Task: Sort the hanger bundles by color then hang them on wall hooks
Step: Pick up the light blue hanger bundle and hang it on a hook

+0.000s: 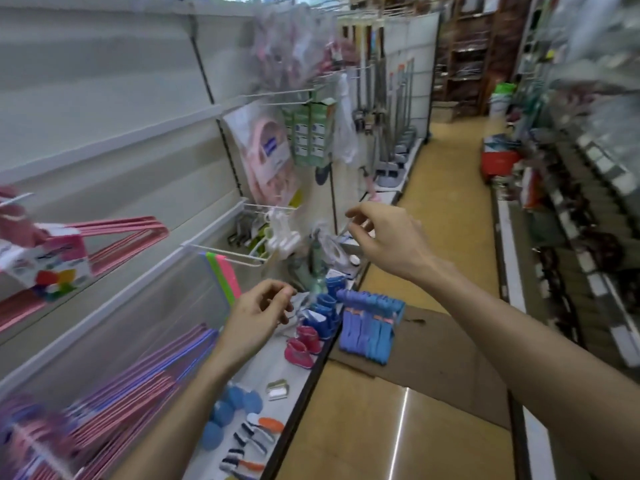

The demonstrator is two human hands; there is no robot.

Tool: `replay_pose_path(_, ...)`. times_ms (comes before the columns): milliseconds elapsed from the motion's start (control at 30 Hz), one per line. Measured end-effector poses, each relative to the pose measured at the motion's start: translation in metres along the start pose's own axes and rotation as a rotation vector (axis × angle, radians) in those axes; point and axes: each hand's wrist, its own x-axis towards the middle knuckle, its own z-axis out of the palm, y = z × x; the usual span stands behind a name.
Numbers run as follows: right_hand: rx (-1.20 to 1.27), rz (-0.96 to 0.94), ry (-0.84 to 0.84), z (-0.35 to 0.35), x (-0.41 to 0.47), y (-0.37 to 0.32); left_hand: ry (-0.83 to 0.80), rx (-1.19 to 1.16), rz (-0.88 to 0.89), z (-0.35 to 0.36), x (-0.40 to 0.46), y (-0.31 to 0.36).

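Here, blue hanger bundle (369, 325) on cardboard (446, 358), between and below both hands, left (258, 315) and right (381, 237) loosely curled, empty.

Blue hanger bundle (369, 327) on cardboard

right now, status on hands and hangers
Left hand and right hand empty, fingers loosely curled. Blue hanger bundle lying on cardboard. Pink hangers already hung.

Small pink boots (302, 344) and blue boots (323, 308) on the bottom shelf (277, 372), flattened cardboard (443, 362) on the floor beside it
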Motion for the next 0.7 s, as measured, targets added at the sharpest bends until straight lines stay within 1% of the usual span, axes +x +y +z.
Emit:
replay_pose_path(267, -0.057, 0.155, 0.022, -0.008, 0.023, 0.072, -0.152, -0.077, 0.05, 0.063, 0.083, -0.003)
replay_pose_path(367, -0.084, 0.207, 0.035, -0.005, 0.043, 0.099, -0.21, -0.027, 0.068, 0.082, 0.121, -0.012)
replay_pose_path(567, -0.119, 0.324, 0.046, 0.017, 0.091, 0.157, -0.307, -0.034, 0.079, 0.118, 0.208, -0.027)
replay_pose_path(700, -0.141, 0.4, 0.042, 0.04, 0.122, 0.196, -0.362, -0.094, 0.022, 0.145, 0.271, -0.047)
